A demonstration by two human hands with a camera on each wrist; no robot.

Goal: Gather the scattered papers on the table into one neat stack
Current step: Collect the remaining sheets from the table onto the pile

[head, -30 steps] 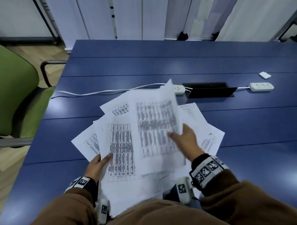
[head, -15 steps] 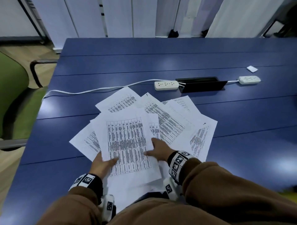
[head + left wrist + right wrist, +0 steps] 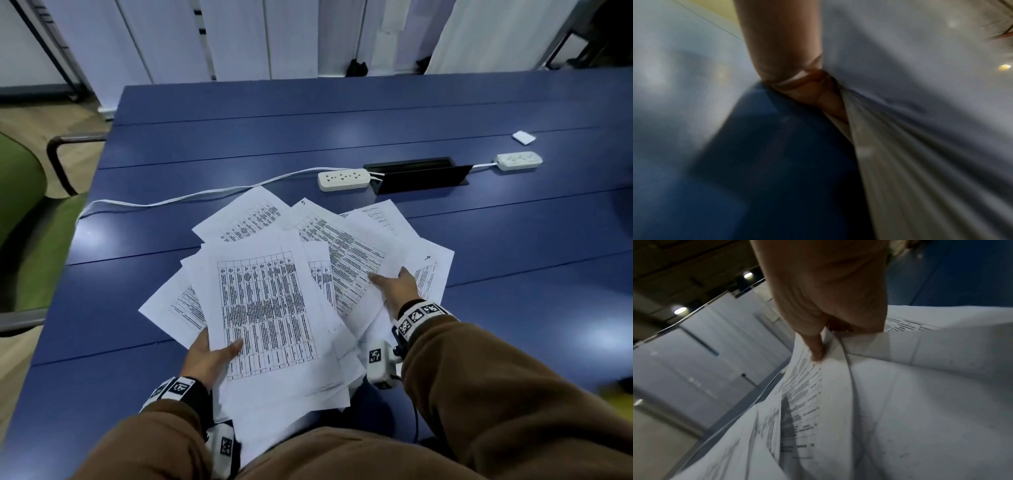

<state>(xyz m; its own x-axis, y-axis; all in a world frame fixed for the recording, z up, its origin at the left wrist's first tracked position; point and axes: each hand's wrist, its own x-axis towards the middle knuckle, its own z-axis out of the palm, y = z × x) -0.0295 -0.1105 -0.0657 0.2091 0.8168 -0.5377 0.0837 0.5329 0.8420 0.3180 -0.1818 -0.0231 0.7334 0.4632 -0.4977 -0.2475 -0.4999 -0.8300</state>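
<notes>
Papers (image 3: 270, 301) lie fanned across the near part of the blue table (image 3: 376, 113), overlapping one another at different angles, with some near edges reaching past the table's front edge toward the person's lap. Collecting looks to be well under way but squaring-up has not begun: the sheets overlap in one loose pile, yet their corners point every way. The left hand (image 3: 205, 359) grips the near left edge of the topmost printed sheet, thumb curled on top and fingers hidden beneath; the left wrist view shows those fingers tucked under bunched paper. The right hand (image 3: 397, 287) is at the right side of the fan, thumb lying on a sheet and the other fingers slipped under it, pinching that sheet, which the right wrist view confirms as paper caught between thumb and fingers. A white power strip (image 3: 343, 180) and its cord (image 3: 191, 198) lie just beyond the farthest sheets, apart from them. Judging from this, the next move calls for drawing the right-hand sheets leftward over the centre pile, then pulling in the far pages near the cord without snagging it. After that both hands would need to tap the edges level, since thin sheets slide and buckle easily.
</notes>
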